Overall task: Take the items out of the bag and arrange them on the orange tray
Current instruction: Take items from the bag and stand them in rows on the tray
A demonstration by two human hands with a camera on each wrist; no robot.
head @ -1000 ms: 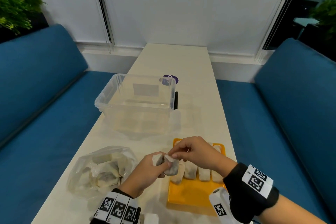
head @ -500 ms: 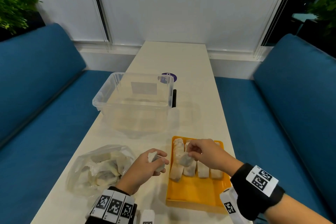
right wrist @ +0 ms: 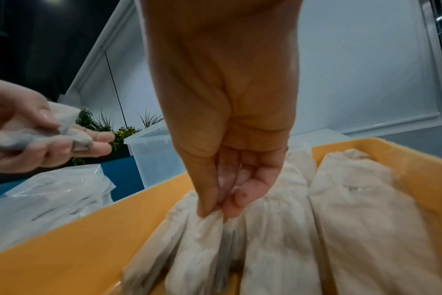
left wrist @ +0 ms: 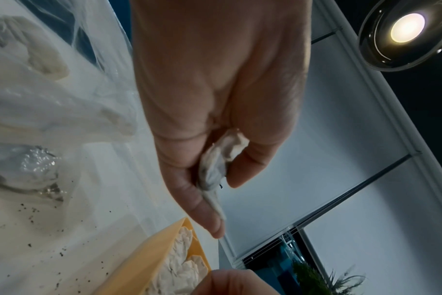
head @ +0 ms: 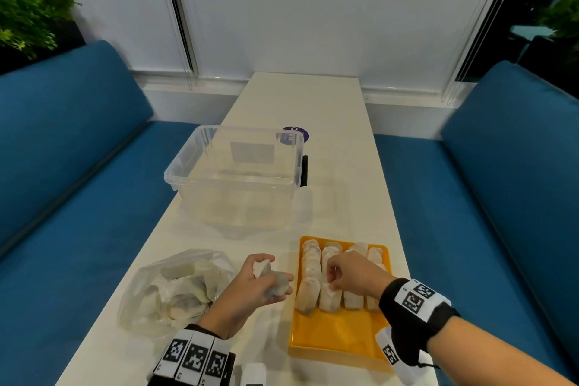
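An orange tray (head: 338, 332) sits at the table's near right with several pale sachets (head: 354, 298) laid in rows across its far half. My right hand (head: 336, 280) pinches the top of one sachet (right wrist: 197, 239) as it rests in the second row from the left. My left hand (head: 266, 282) hovers just left of the tray and grips another sachet (left wrist: 215, 165) between thumb and fingers. A clear plastic bag (head: 175, 288) with more sachets inside lies left of that hand.
A clear plastic bin (head: 238, 175) stands on the white table (head: 341, 185) beyond the tray and bag. A purple round sticker (head: 296, 134) lies behind it. Blue benches (head: 470, 213) flank the table on both sides.
My hands have parted: the right hand took one sachet from the left and lowered it onto the tray among the others. The left hand drew back slightly, keeping its sachet.
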